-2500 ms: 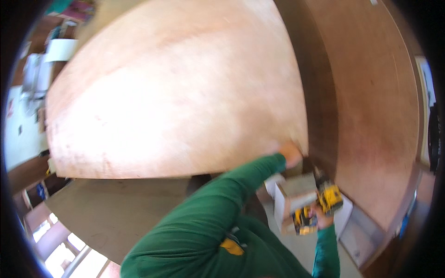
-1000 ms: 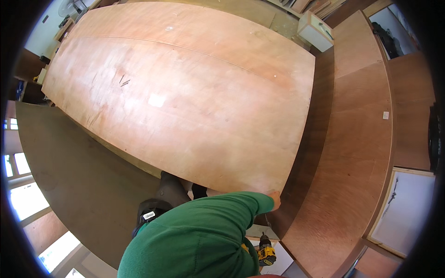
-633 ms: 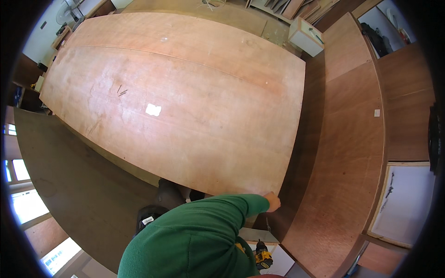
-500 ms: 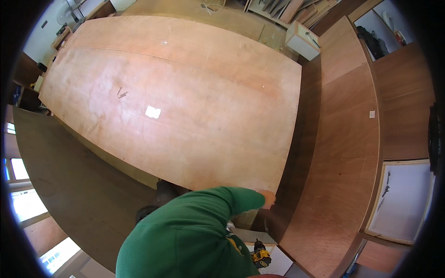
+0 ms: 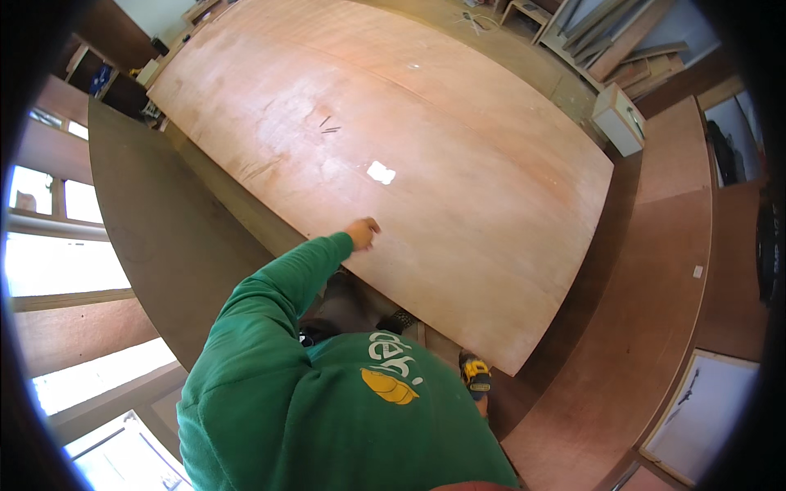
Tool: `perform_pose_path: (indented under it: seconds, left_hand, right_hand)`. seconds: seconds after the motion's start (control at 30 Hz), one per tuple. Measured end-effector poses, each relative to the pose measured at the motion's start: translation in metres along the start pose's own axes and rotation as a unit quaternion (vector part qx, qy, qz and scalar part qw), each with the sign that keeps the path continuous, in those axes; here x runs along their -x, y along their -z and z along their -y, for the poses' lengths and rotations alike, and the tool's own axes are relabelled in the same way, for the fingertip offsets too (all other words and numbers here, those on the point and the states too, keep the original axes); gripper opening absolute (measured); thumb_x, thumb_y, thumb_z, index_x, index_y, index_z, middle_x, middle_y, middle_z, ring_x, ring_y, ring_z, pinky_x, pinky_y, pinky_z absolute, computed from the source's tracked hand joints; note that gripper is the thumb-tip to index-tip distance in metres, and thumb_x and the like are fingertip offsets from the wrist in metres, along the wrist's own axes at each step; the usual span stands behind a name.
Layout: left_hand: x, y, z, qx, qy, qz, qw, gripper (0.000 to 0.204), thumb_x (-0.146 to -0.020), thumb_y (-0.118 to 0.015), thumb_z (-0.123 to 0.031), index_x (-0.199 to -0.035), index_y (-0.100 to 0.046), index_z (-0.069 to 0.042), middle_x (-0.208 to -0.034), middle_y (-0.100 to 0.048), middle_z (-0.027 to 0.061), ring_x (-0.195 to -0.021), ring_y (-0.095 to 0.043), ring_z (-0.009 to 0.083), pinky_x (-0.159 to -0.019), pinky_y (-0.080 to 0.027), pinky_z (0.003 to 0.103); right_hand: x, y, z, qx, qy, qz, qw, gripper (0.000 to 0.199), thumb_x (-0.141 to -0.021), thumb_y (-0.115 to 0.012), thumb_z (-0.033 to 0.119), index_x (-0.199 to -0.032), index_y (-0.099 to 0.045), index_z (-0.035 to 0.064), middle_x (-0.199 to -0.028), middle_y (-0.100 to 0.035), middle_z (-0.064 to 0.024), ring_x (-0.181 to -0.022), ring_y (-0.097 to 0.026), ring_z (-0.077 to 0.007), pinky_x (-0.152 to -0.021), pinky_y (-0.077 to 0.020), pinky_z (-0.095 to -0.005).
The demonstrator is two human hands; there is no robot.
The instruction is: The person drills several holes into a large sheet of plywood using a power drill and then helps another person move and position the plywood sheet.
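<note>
A large plywood sheet (image 5: pixel 458 221) lies flat in front of me. My left hand (image 5: pixel 363 233) reaches over its near edge, fingers loosely bent and apart, with nothing visible in them. Low beside the sheet's near right corner, my right hand (image 5: pixel 482 405) grips a yellow and black cordless drill (image 5: pixel 475 375); my green sweatshirt hides most of that arm. On the sheet, past my left hand, rest a white patch of paper or similar (image 5: pixel 381 172) and several thin dark sticks (image 5: pixel 329 126), too small to name.
A long brown panel (image 5: pixel 655 327) stands along the right side. On the left is a dark curved board (image 5: pixel 155 237) before bright windows. Wood offcuts (image 5: pixel 630 49) are stacked on a rack at the far right, near a white box-like cabinet (image 5: pixel 618 119).
My left hand has left the sheet's near right corner and moved left over the near edge. The drill has come up beside that corner in my right hand. My view has turned.
</note>
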State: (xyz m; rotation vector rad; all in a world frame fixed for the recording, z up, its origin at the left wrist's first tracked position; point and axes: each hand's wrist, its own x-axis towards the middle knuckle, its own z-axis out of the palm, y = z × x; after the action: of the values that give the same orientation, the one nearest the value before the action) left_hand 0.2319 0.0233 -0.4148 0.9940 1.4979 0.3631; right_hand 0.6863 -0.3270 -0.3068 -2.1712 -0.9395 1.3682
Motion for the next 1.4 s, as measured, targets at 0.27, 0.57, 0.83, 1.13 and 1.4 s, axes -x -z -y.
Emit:
perform_pose_path:
  seconds: [0.27, 0.57, 0.83, 1.13, 1.4]
  left_hand:
    - [-0.048, 0.178, -0.009, -0.262, -0.115, -0.238, 0.928, 0.018, -0.087, -0.054, -0.015, -0.097, -0.067, -0.008, -0.107, -0.063, 0.0204, -0.096, -0.063, 0.0359, -0.086, -0.051, 0.042]
    - [-0.188, 0.277, -0.001, -0.348, -0.170, -0.341, 0.856, 0.026, -0.093, -0.043, -0.015, -0.110, -0.057, 0.000, -0.109, -0.065, 0.0189, -0.091, -0.065, 0.0360, -0.082, -0.052, 0.047]
    - [-0.188, 0.254, -0.031, -0.449, -0.295, -0.226, 0.813, 0.018, -0.085, -0.050, -0.013, -0.085, -0.066, -0.005, -0.093, -0.063, 0.0133, -0.088, -0.064, 0.0290, -0.074, -0.050, 0.044]
    - [-0.196, 0.260, -0.049, -0.401, -0.117, -0.208, 0.884, 0.024, -0.091, -0.046, -0.017, -0.102, -0.062, -0.003, -0.102, -0.063, 0.0177, -0.089, -0.068, 0.0316, -0.068, -0.051, 0.046]
    - [-0.208, 0.279, -0.053, -0.099, -0.141, -0.277, 0.945, 0.023, -0.091, -0.048, -0.013, -0.108, -0.055, 0.001, -0.097, -0.067, 0.0247, -0.087, -0.067, 0.0352, -0.073, -0.052, 0.047]
  right_hand:
    - [-0.014, -0.063, 0.198, 0.139, 0.009, 0.039, 0.990, 0.034, -0.075, -0.075, 0.003, -0.108, -0.066, 0.0059, -0.092, -0.069, -0.0045, -0.082, -0.063, -0.0135, -0.075, -0.0509, -0.0298]
    - [-0.047, -0.156, 0.239, 0.081, 0.053, 0.105, 0.990, 0.037, -0.078, -0.073, 0.006, -0.115, -0.063, 0.0028, -0.102, -0.069, -0.0060, -0.091, -0.064, -0.0156, -0.083, -0.0507, -0.0312]
    - [-0.093, -0.210, 0.257, 0.114, -0.031, 0.073, 0.990, 0.040, -0.078, -0.073, 0.008, -0.116, -0.063, 0.0026, -0.104, -0.069, -0.0071, -0.092, -0.064, -0.0165, -0.084, -0.0504, -0.0319]
    - [-0.128, -0.235, 0.285, 0.129, -0.030, 0.100, 0.986, 0.043, -0.078, -0.074, 0.012, -0.117, -0.062, 0.0023, -0.105, -0.069, -0.0083, -0.093, -0.064, -0.0174, -0.085, -0.0502, -0.0327]
    - [-0.137, -0.243, 0.286, 0.131, -0.042, 0.103, 0.985, 0.045, -0.077, -0.075, 0.014, -0.119, -0.061, 0.0021, -0.106, -0.069, -0.0094, -0.094, -0.064, -0.0183, -0.086, -0.0499, -0.0335]
